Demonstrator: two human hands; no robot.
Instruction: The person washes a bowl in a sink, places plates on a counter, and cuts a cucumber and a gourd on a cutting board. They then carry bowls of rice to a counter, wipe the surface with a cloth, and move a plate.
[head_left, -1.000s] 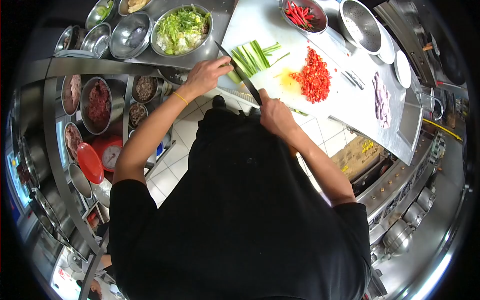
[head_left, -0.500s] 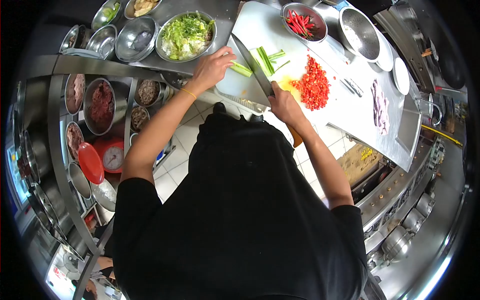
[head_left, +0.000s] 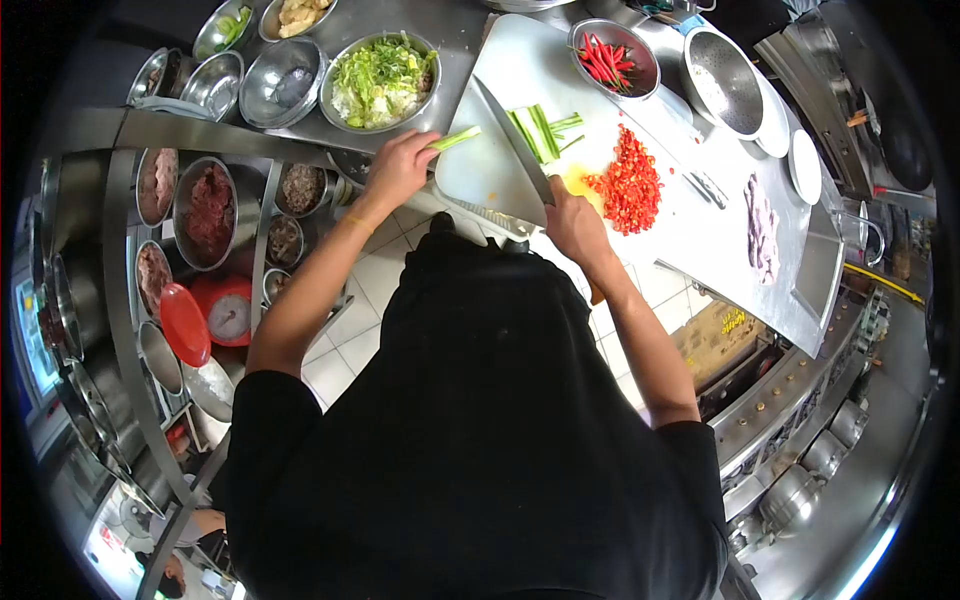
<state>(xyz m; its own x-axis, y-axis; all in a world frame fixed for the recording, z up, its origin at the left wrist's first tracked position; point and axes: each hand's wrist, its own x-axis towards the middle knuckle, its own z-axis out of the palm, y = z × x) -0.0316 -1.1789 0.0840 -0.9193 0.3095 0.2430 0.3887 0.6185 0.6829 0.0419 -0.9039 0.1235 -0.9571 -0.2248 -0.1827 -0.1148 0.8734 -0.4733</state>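
Pinched in the fingers of my left hand (head_left: 402, 168) is a pale green vegetable stick (head_left: 456, 138), held just above the left edge of the white cutting board (head_left: 467, 180). My right hand (head_left: 575, 220) grips the handle of a kitchen knife (head_left: 512, 135), whose long blade points away from me across the board. Right beside the blade lie several cut green sticks (head_left: 537, 132). A heap of chopped red chili (head_left: 630, 185) is spread to the right of my right hand, with yellowish liquid at its left side.
Behind the board stands a bowl of whole red chilies (head_left: 607, 62), near a perforated metal bowl (head_left: 722, 82). Shredded greens fill a bowl (head_left: 378, 82) at the left. Strips of pale meat (head_left: 762, 230) lie on the right. Below left are containers of raw meat (head_left: 208, 215).
My left hand has lifted the green stick off the board and moved left, toward me. The knife stays in my right hand, its blade now closer to the cut sticks.
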